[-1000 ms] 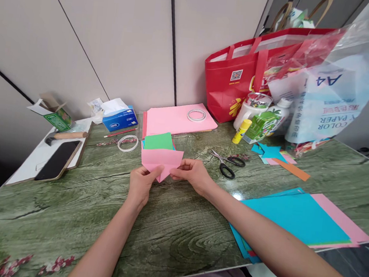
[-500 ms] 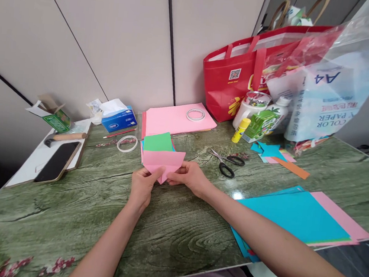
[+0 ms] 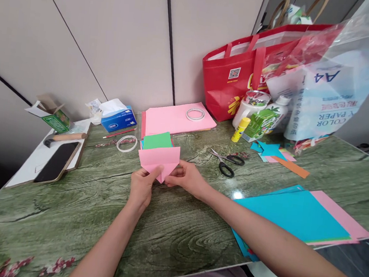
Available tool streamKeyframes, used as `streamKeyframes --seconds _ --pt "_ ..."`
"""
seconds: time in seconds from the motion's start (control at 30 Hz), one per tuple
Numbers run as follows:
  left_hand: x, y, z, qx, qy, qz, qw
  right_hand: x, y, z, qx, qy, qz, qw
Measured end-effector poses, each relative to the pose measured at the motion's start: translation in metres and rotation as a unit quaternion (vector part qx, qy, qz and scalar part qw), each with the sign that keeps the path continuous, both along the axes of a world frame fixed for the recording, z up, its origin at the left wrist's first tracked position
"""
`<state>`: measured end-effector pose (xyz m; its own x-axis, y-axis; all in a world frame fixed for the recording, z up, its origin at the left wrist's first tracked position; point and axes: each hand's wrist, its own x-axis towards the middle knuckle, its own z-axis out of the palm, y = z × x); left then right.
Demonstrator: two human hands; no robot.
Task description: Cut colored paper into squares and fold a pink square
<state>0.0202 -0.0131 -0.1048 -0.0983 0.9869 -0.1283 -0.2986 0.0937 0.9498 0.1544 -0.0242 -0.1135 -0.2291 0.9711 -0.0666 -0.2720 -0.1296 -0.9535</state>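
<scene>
Between my two hands is a folded sheet of pink paper (image 3: pixel 159 155), with a straight top edge and a point at the bottom facing me. My left hand (image 3: pixel 142 185) grips its lower left side, the thumb lying across the front. With thumb and fingers closed, my right hand (image 3: pixel 187 179) pinches the lower right edge near the point. Just behind the folded paper lies a small stack of coloured paper squares with a green square (image 3: pixel 158 140) on top; the pink paper hides its near part.
Scissors (image 3: pixel 226 163) lie to the right, a tape roll (image 3: pixel 127 143) to the left. Large blue sheets (image 3: pixel 294 214) lie under my right forearm. Farther back are a tissue box (image 3: pixel 119 119), pink sheets (image 3: pixel 170 119), a glue stick (image 3: pixel 240 130) and a red bag (image 3: pixel 222 85). A phone (image 3: pixel 57 162) lies left.
The folded pink paper shifted slightly right, then back left, tilting a little in my hands. My right fingers moved slightly left along its lower edge toward the point. Both hands keep their hold.
</scene>
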Motion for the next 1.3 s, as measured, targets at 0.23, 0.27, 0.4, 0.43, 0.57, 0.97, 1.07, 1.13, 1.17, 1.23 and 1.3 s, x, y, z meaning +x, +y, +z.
streamKeyframes --seconds 0.23,0.27,0.4,0.43,0.57,0.97,1.07,1.13,1.17,1.23,1.3 --pt "0.003 -0.002 0.001 0.0 -0.011 0.001 1.0 -0.001 0.002 -0.002 0.031 -0.05 -0.018 0.998" --pt "0.004 -0.003 0.002 0.0 -0.014 0.001 1.0 -0.001 0.002 -0.002 0.033 -0.05 -0.018 0.998" --pt "0.004 -0.002 0.004 -0.006 -0.023 0.005 1.0 -0.003 0.0 -0.001 0.022 -0.021 -0.001 1.0" --pt "0.004 -0.002 0.004 -0.006 -0.024 0.006 1.0 -0.003 0.0 -0.001 0.018 -0.015 0.005 1.0" --pt "0.003 -0.001 0.002 -0.005 -0.023 0.005 1.0 -0.002 0.0 -0.003 0.021 -0.024 0.016 0.999" --pt "-0.001 0.001 -0.003 0.023 0.024 -0.006 0.999 0.0 0.001 -0.003 0.023 -0.013 0.009 1.0" --pt "-0.003 0.001 -0.002 0.027 0.044 -0.014 0.999 0.004 0.002 0.001 0.013 -0.012 0.008 1.0" --pt "-0.003 0.001 -0.001 0.023 0.043 -0.028 0.998 0.004 0.002 0.003 0.013 -0.02 0.003 1.0" --pt "-0.003 0.0 0.0 0.02 0.043 -0.042 0.998 0.004 0.003 0.003 0.016 -0.021 -0.002 1.0" --pt "-0.003 -0.001 0.002 0.015 0.047 -0.081 0.996 0.003 0.003 0.002 0.021 -0.021 -0.015 0.999" --pt "-0.003 -0.002 0.004 0.012 0.066 -0.13 0.989 0.003 0.004 0.0 0.026 -0.02 -0.03 0.999"
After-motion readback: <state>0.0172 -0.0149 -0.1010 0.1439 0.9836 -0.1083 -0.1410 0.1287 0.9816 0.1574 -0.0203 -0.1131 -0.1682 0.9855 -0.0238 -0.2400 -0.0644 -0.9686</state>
